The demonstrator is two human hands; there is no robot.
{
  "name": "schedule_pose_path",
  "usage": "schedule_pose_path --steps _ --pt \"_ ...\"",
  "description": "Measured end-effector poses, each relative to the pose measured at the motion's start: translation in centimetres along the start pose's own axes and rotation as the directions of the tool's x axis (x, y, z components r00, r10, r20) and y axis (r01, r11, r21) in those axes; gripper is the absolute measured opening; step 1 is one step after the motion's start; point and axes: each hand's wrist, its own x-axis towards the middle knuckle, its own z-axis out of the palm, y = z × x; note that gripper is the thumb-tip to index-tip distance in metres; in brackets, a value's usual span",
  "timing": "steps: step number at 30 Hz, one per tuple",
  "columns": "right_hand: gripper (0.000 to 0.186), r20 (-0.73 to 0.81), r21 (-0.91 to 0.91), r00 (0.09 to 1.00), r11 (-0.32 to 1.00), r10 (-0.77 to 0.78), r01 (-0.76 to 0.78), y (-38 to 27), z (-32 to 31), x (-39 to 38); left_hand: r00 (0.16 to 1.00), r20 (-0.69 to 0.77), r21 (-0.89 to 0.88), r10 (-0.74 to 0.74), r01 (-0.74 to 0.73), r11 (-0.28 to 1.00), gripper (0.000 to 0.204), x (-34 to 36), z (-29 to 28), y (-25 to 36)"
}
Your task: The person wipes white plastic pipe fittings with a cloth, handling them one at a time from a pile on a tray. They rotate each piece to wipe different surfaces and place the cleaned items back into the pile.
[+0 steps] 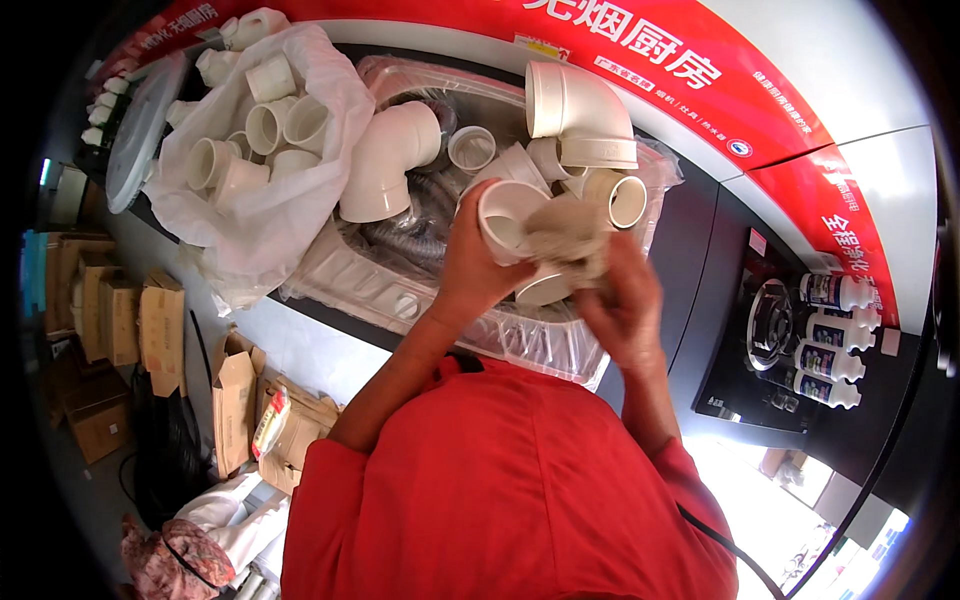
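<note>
Above the plastic-wrapped tray (345, 282), your left hand (474, 262) has its fingers clamped around a white pipe fitting (503, 210), while your right hand (624, 308), blurred, has its fingers closed on a beige cloth (568, 238) that covers part of the fitting's open mouth. Beyond your hands, a white elbow pipe (385, 165) lies to the left and a second white elbow (588, 115) to the right, and a white plastic bag (325, 95) full of fittings sits farther left, beside the tray.
</note>
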Motion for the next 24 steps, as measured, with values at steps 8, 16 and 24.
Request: schedule_pose_path --steps 8,16,24 --pt "0.023 -0.017 -0.145 0.939 0.928 0.345 -0.343 3.5 -0.5 0.0 0.999 0.006 0.144 0.053 -0.053 0.988 0.083 -0.5 -1.9 0.6" --pt "0.021 0.042 0.094 0.879 0.874 0.474 -0.476 2.4 -4.3 1.5 0.994 0.086 0.126 0.067 -0.078 0.989 0.087 -0.3 -1.9 0.4" --pt "0.03 0.088 0.477 0.853 0.73 0.515 -0.49 0.5 -3.8 1.0 0.993 0.11 0.13 0.035 -0.049 0.99 0.087 -0.5 -2.3 0.6"
